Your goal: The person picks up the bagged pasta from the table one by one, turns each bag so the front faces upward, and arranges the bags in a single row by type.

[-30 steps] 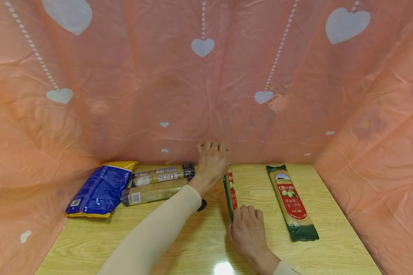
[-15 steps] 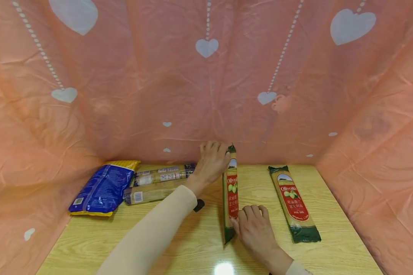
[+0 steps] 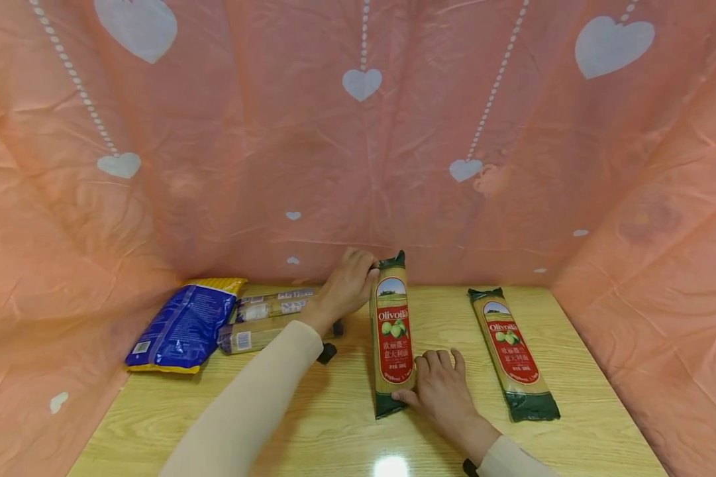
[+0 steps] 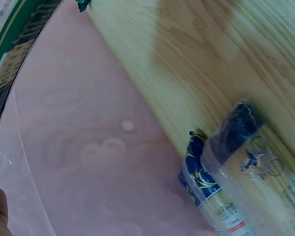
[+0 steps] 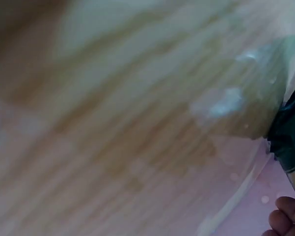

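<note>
A spaghetti pack with a red label and green ends leans back, its front towards me, in the middle of the table. My left hand pinches its upper left edge. At the lower end, my right hand holds the right corner, thumb across the green front; its other fingers are partly hidden. In the left wrist view the pack's green and dark side shows at upper left, with a fingertip below. A dark green pack end and curled fingers appear in the blurred right wrist view.
A matching spaghetti pack lies on the right of the wooden table. Left of my forearm lie clear noodle packs with blue ends, beside a blue and yellow bag. A pink heart-patterned curtain stands behind.
The spaghetti pack has turned from edge-on to show its front and shifted slightly left. My left hand moved left with it; my right thumb now lies over the lower end.
</note>
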Demonstrator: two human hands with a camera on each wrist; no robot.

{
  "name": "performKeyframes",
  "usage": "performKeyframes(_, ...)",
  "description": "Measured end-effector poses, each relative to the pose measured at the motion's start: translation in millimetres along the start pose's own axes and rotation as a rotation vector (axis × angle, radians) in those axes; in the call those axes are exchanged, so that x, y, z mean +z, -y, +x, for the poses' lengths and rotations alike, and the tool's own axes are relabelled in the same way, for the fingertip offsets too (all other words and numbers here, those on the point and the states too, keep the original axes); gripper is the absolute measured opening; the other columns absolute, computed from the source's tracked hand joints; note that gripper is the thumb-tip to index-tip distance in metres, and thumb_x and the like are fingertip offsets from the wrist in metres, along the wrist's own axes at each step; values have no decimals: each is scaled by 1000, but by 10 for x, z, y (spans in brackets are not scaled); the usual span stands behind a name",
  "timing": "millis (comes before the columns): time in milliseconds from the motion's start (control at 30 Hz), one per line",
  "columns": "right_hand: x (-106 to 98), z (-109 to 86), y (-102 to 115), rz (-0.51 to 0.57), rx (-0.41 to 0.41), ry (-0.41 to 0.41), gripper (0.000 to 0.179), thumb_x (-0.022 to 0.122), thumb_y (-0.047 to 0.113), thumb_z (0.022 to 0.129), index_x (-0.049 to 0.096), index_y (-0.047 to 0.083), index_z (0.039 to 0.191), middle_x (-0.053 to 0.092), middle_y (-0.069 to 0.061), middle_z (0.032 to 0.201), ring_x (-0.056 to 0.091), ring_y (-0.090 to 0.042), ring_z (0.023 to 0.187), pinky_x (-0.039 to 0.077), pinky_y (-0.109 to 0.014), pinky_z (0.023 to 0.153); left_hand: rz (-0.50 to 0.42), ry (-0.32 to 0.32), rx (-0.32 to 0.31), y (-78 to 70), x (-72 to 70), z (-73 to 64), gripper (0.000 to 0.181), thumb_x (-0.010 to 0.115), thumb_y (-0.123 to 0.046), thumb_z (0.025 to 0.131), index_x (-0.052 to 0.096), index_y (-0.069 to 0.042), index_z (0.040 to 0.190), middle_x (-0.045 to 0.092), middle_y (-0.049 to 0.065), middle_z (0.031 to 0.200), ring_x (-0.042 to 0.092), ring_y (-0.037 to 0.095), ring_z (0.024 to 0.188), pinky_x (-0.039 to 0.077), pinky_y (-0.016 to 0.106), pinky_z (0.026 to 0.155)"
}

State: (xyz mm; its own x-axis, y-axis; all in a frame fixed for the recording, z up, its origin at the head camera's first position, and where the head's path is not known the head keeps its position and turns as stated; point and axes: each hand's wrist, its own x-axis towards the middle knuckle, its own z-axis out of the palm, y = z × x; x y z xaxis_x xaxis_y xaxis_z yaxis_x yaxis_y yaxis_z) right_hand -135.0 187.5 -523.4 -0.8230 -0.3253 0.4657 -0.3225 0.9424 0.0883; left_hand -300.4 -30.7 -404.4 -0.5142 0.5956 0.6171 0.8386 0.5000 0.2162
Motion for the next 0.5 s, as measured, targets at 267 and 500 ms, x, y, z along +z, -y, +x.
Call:
performKeyframes(267, -2, 52, 109, 175, 119, 115, 61, 82, 62, 83, 59, 6, 92, 57, -7, 90, 51, -29, 90, 41, -51, 87, 73, -2, -114, -49, 39, -30, 16, 51, -20, 113, 53, -7, 104, 57, 9, 97, 47, 29, 99, 41, 46, 96)
performKeyframes(500, -60, 48, 166, 224, 197, 164, 61, 85, 59, 81, 60, 5, 93, 50, -3, 82, 44, -23, 81, 34, -39, 75, 329, -93, -56, -80, 178, -61, 20, 55, -20, 111, 51, -4, 101, 51, 10, 90, 42, 29, 88, 39, 44, 82)
